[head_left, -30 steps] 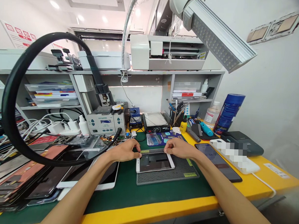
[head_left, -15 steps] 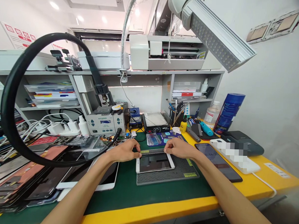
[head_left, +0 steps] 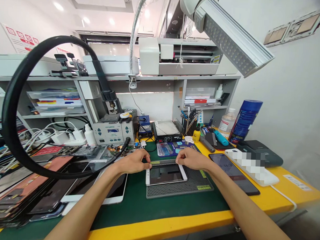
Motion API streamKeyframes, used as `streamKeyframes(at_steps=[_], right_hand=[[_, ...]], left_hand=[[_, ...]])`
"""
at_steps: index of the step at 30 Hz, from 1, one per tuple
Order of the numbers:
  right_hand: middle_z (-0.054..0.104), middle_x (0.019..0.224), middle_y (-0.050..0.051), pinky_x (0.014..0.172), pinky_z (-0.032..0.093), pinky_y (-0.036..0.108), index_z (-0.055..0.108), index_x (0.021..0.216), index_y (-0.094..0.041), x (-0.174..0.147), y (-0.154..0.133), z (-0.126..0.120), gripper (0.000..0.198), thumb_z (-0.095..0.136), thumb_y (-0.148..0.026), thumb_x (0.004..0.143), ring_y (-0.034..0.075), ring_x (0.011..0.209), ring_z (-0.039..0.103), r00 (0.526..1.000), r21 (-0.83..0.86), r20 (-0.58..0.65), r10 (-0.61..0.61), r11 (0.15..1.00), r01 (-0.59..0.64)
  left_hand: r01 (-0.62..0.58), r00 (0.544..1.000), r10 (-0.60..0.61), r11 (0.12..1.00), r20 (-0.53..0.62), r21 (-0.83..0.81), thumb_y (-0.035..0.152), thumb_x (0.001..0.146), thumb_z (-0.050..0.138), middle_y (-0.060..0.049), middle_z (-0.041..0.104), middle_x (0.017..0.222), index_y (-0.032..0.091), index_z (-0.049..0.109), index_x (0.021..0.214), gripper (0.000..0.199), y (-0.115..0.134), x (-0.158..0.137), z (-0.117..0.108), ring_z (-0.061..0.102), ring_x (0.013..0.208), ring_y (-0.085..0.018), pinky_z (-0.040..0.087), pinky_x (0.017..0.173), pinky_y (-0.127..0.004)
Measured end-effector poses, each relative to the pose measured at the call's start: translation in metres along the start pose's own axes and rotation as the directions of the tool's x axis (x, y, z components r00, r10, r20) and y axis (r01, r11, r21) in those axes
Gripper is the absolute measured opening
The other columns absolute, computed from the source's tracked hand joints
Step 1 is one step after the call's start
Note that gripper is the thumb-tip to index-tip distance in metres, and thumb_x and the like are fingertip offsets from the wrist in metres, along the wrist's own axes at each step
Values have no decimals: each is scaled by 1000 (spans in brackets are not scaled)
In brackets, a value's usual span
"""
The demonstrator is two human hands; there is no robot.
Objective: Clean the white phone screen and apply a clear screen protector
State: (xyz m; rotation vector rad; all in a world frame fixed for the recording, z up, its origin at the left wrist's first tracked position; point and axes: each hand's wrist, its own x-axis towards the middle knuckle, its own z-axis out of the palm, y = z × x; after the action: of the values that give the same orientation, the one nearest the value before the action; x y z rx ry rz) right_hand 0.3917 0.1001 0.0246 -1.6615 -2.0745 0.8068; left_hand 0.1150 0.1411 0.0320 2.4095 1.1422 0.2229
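Note:
A white-framed smartphone (head_left: 165,174) with a dark screen lies sideways on a grey perforated mat (head_left: 178,192). My left hand (head_left: 136,161) is closed at the phone's left end, thumb and fingertips pinching its far corner. Closed in the same way, my right hand (head_left: 192,158) grips the far edge near the phone's right end. Whether anything small sits between the fingertips is hidden. Around the mat spreads a green work mat (head_left: 136,206).
Phones and tablets (head_left: 112,188) lie to the left, beneath a black hose (head_left: 8,111) that loops from a soldering station (head_left: 109,132). On the right are a black phone (head_left: 233,173), a white power strip (head_left: 252,168) and a blue can (head_left: 245,121). An LED lamp (head_left: 236,37) hangs above.

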Motion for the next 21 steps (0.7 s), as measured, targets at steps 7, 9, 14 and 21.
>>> streamKeyframes(at_steps=[7,9,14,21], right_hand=[[69,72,4,54,35,24,74,76,-15,1,1,0,17,60,-23,71,16,64,56,1000,0,1,4,1000,-4],[70,72,4,54,35,24,75,76,-15,1,0,0,17,60,-23,71,17,65,56,1000,1,1,8,1000,-8],[71,75,5,55,37,25,75,75,-15,1,0,1,17,60,-23,71,18,67,57,1000,4,-4,9,1000,-9],[70,74,5,54,35,25,75,74,-15,2,1,1,17,60,-24,70,17,64,55,1000,-2,-9,13,1000,-13]], left_hand=[[13,1000,-13,1000,-2,-1,42,76,60,-5,65,107,21,64,84,23,2,-1,-1,61,94,-23,44,74,-29],[19,1000,-19,1000,-7,0,42,76,60,-5,66,106,21,64,83,23,3,-1,-1,61,94,-23,45,74,-29],[25,999,-25,1000,-24,3,43,75,59,-5,66,100,21,65,85,25,3,0,1,61,92,-24,44,72,-29],[21,999,-21,1000,-35,2,43,74,59,-5,66,100,20,65,82,24,4,1,1,61,89,-23,44,71,-29]])
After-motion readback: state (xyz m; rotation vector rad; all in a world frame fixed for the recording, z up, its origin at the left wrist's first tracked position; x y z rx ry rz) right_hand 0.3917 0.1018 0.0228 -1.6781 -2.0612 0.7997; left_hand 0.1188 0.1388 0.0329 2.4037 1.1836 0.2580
